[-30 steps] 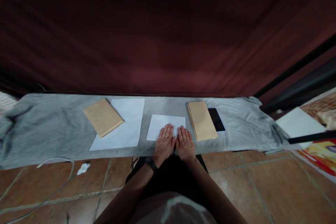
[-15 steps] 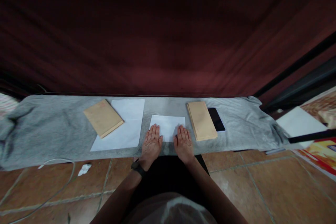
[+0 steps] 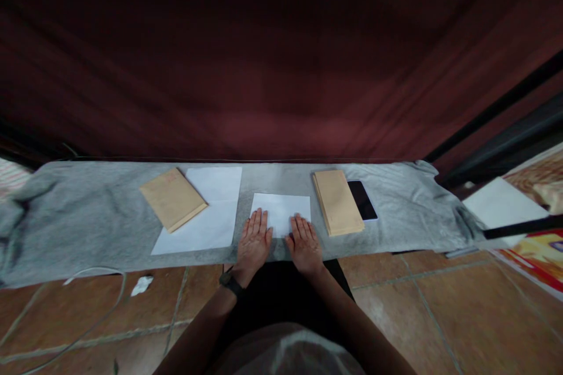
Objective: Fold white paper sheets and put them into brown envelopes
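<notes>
A small white sheet of paper, perhaps folded, lies flat on the grey cloth in front of me. My left hand rests open on its left edge, fingers stretched forward. On the lower right part of the sheet lies my right hand, also open with the palm down. Neither hand grips anything. To the right sits a stack of brown envelopes. More brown envelopes lie at an angle on larger white paper to the left.
A phone lies partly beside the right envelope stack. The grey cloth covers a narrow table against a dark red curtain. A white cable and a crumpled tissue are on the tiled floor.
My right hand has slid slightly left and back toward me over the small sheet. My left hand stays at the left edge.
</notes>
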A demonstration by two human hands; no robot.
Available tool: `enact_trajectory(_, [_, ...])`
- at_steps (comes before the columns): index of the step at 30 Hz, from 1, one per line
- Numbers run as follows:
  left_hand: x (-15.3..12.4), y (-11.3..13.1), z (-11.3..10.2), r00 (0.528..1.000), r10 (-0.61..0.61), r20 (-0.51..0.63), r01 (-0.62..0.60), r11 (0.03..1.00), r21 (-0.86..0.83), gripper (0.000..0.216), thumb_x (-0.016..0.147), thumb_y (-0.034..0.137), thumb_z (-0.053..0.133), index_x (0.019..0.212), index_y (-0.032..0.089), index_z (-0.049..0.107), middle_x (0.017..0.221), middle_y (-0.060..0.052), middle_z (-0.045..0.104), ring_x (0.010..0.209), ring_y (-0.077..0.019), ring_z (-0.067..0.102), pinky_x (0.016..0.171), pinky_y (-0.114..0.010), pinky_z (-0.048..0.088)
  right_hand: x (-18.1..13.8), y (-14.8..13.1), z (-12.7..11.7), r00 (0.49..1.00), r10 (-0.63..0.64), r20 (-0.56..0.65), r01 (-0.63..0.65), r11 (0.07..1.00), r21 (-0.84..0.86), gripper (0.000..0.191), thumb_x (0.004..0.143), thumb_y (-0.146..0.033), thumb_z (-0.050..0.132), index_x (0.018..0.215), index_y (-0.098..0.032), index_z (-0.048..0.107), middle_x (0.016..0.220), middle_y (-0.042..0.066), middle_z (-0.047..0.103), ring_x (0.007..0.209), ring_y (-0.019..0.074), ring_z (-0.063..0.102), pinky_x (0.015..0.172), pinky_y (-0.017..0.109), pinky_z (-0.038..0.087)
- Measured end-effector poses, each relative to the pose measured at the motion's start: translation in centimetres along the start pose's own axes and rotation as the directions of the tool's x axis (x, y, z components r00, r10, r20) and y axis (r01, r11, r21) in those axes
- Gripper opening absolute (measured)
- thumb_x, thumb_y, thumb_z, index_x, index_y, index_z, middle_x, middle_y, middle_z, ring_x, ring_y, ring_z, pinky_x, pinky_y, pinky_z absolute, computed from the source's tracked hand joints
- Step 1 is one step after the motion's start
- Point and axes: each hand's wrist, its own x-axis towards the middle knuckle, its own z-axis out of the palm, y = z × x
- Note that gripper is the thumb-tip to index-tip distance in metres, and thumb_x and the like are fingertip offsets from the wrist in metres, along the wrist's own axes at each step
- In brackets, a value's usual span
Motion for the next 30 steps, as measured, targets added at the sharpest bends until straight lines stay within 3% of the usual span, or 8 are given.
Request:
enact_trajectory(10, [-0.1, 0.0, -0.5, 0.998, -0.048, -0.029, 0.048, 0.999, 0.005, 0.059, 0.104, 0.034, 0.028, 0.156, 0.007, 0.032, 0.157, -0.02, 0.041, 0.15, -0.0311, 0.032, 0.121, -0.054, 0.032, -1.2, 1.8, -0.5, 1.0, 0.016, -0.016, -0.017, 0.999, -0.031, 0.06, 0.105, -0.038, 0.037, 0.157, -0.009, 0.032, 0.156, 0.017, 0.044, 0.143, 0.0298, 0.044, 0.119, 0.047, 0.031])
enact_trajectory(19, [4.2, 4.6, 1.4, 0.975, 0.198, 0.097, -0.19, 0.978, -0.08, 0.058, 0.104, 0.032, 0.03, 0.157, 0.009, 0.03, 0.162, -0.013, 0.036, 0.153, -0.0233, 0.024, 0.126, -0.046, 0.025, -1.1, 1.7, -0.6, 1.0, 0.007, -0.018, -0.007, 0.999, -0.042, 0.056, 0.105, -0.035, 0.037, 0.155, -0.008, 0.037, 0.155, 0.018, 0.045, 0.143, 0.0298, 0.043, 0.118, 0.048, 0.031])
enact_trajectory(24, [5.1, 3.5, 2.2, 0.984, 0.163, 0.071, -0.16, 0.986, -0.051, 0.059, 0.104, 0.034, 0.029, 0.155, 0.006, 0.033, 0.161, -0.016, 0.035, 0.154, -0.0244, 0.022, 0.126, -0.046, 0.024, -1.1, 1.8, -0.6, 0.999, -0.001, -0.033, 0.0, 0.999, -0.043, 0.058, 0.105, -0.037, 0.038, 0.155, -0.007, 0.036, 0.155, 0.018, 0.046, 0.143, 0.0297, 0.043, 0.118, 0.047, 0.031])
enact_trajectory(30, [5.0, 1.5, 1.6, 0.995, 0.068, 0.073, -0.068, 0.998, -0.002, 0.059, 0.105, 0.035, 0.028, 0.155, 0.005, 0.033, 0.162, -0.016, 0.034, 0.153, -0.0246, 0.024, 0.126, -0.045, 0.022, -1.1, 1.9, -0.5, 0.998, -0.01, -0.059, 0.007, 0.999, -0.046, 0.059, 0.105, -0.037, 0.039, 0.156, -0.008, 0.033, 0.154, 0.018, 0.047, 0.142, 0.0289, 0.044, 0.118, 0.047, 0.032])
